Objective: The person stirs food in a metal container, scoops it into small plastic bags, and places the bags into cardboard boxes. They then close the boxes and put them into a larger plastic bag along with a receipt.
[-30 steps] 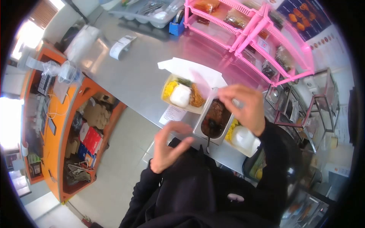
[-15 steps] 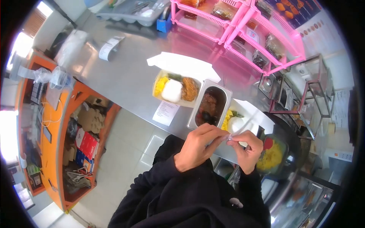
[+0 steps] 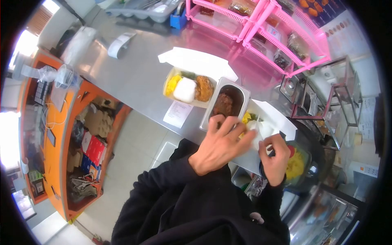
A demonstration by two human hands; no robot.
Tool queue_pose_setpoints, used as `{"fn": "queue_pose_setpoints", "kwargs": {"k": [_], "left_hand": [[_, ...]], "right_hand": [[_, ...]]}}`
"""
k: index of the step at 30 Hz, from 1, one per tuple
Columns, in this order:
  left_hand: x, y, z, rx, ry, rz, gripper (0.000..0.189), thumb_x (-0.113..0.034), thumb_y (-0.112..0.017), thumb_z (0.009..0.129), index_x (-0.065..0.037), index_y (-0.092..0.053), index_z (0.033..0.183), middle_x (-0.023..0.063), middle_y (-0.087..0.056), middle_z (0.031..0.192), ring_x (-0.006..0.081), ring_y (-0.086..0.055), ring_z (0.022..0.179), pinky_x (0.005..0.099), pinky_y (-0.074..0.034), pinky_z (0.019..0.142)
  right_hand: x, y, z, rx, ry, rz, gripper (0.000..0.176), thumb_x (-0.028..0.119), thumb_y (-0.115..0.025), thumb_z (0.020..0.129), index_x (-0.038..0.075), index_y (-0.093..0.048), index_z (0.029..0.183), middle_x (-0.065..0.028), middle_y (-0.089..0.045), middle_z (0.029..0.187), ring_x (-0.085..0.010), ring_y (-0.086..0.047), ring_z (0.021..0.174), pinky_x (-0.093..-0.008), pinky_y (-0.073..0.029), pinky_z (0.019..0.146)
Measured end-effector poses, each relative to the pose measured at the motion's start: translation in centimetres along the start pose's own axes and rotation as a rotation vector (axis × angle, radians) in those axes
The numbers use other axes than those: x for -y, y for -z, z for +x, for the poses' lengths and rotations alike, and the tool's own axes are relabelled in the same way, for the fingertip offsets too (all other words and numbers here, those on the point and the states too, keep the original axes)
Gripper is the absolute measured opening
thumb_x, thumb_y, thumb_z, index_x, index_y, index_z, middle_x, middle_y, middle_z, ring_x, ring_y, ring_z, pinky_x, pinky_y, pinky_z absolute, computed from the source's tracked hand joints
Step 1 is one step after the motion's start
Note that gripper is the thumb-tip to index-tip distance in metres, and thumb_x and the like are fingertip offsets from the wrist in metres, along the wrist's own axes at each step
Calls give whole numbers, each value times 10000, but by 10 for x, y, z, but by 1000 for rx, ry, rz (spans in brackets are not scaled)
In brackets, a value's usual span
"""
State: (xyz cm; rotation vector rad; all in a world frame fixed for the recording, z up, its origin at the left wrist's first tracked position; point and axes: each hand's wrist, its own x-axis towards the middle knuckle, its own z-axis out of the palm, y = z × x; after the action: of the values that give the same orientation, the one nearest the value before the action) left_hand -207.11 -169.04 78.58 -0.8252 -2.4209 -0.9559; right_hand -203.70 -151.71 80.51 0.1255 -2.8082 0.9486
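My left hand (image 3: 220,143) hovers at the near end of a metal pan (image 3: 246,90) of dark sauce with a brown piece of food (image 3: 223,104) in it. Its fingers are spread and slightly blurred. To its right, my right hand (image 3: 274,157) is pinched on a thin, whitish see-through plastic piece (image 3: 258,130), whose exact kind I cannot make out. Behind that plastic is an open white food box (image 3: 279,116) with rice (image 3: 266,129) and yellow food, partly hidden by my hands. Left of the pan, another open box (image 3: 196,57) holds rice, yellow food and a fried piece (image 3: 203,88).
A printed slip (image 3: 178,114) lies by the left box on the steel counter (image 3: 126,77). Pink racks (image 3: 261,36) with packets stand at the back. A tub of yellow food (image 3: 297,163) is at the right, and an orange shelf unit (image 3: 61,147) at the left.
My hands, which met at the plastic, have come apart. The left one has opened and moved away from the right, which keeps its pinch.
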Motion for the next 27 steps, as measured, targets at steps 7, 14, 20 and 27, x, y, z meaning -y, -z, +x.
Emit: {"fn": "queue_pose_setpoints", "kwargs": {"k": [7,14,20,27], "left_hand": [[11,-21,-4,314,-338,-203,150,-222,-681,710,-164,-649,844,-39,-583,946,140,-532,947,448,-306,928],[15,-2,17,706,-64,-664,122,-251,-681,801,-132,-651,810,-2,-570,877,134,-545,853,397,-325,882],[28,-6,29,576,-183,-1426,136,-179,-685,808,-48,-652,829,108,-558,1023,199,-533,886,344,-386,817],[13,-20,19,413,-104,-1595,102,-49,-727,747,-22,-712,844,88,-635,861,194,-609,767,302,-474,706]], "right_hand": [[-13,35,-2,309,-201,345,144,-16,-718,656,14,-594,722,-47,-605,658,-148,-607,588,-269,-472,570],[-28,59,16,508,418,317,94,75,-711,700,57,-678,786,-76,-601,890,-197,-508,872,-332,-402,790],[-66,-4,17,599,506,1386,149,147,-737,715,40,-662,786,-103,-598,939,-224,-516,902,-342,-388,797],[-43,-40,-12,434,192,1640,157,50,-726,729,47,-573,759,-114,-612,812,-177,-572,740,-302,-438,631]]}}
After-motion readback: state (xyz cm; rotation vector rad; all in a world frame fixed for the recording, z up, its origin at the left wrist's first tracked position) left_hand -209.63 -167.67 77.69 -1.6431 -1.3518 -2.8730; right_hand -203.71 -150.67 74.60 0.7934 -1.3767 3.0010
